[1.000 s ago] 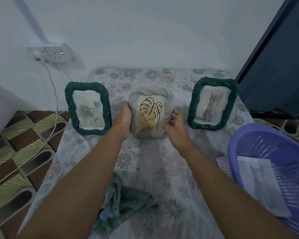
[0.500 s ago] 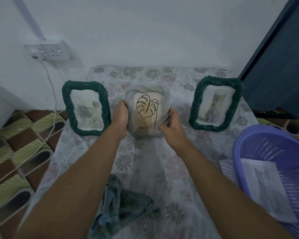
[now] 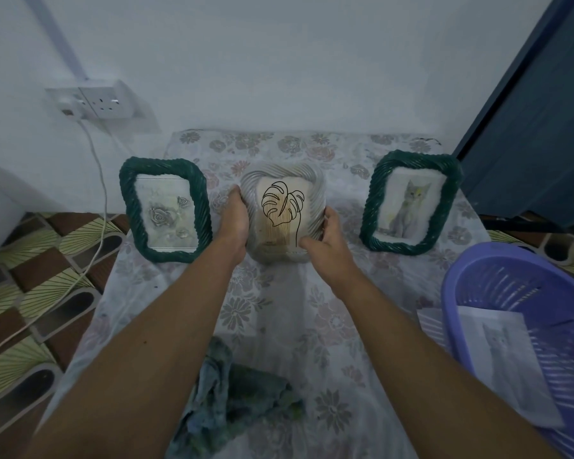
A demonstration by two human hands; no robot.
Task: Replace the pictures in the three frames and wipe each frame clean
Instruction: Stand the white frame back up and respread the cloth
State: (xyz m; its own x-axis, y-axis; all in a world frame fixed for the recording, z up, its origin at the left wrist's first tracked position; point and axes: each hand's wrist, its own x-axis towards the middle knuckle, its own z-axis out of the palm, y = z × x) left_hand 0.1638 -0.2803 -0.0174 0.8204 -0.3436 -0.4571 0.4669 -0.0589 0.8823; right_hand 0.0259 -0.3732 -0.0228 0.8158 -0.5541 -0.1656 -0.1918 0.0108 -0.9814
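Head view, looking down a table (image 3: 279, 309) under a floral cover. Centre frame: pale woven frame (image 3: 284, 213) with a line-drawn leaf picture, upright, held at mid-frame between both hands. Left hand (image 3: 235, 220) curled around its left edge. Right hand (image 3: 325, 241) grips the lower right corner, thumb across the front rim. Cannot tell if its base rests on the cover. Green frame with roses (image 3: 164, 210) just left of it; green frame with cat (image 3: 410, 207) to the right, apart. Crumpled bluish cloth (image 3: 232, 402) at bottom centre. Purple basket (image 3: 511, 286) lower right, holding a cat print (image 3: 501, 352). Wall socket (image 3: 103, 101) upper left.
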